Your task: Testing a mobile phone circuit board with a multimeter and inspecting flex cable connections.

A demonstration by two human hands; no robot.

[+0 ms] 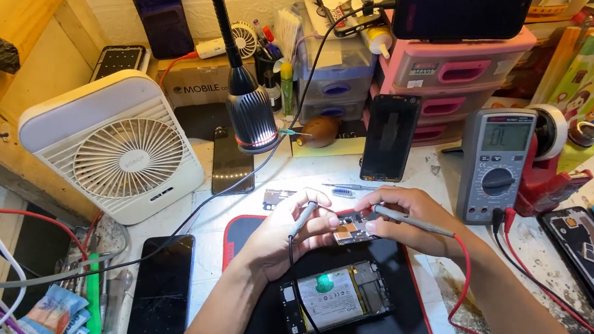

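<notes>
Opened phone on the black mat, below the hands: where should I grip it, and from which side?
Take the opened phone by its two long edges, coming straight down from above. It lies flat, internals up, so fingers should stay off the exposed battery. The black probe lead crosses its left part; approach from the right.

Setting: small phone-repair workshop bench. Evidence: grey digital multimeter with red and black leads (497, 163); opened smartphone with exposed battery (334, 297) on black mat; several dark loose handsets; pink plastic parts drawers (451, 72); white desk fan (117, 147); gooseneck work lamp (250, 108).
</notes>
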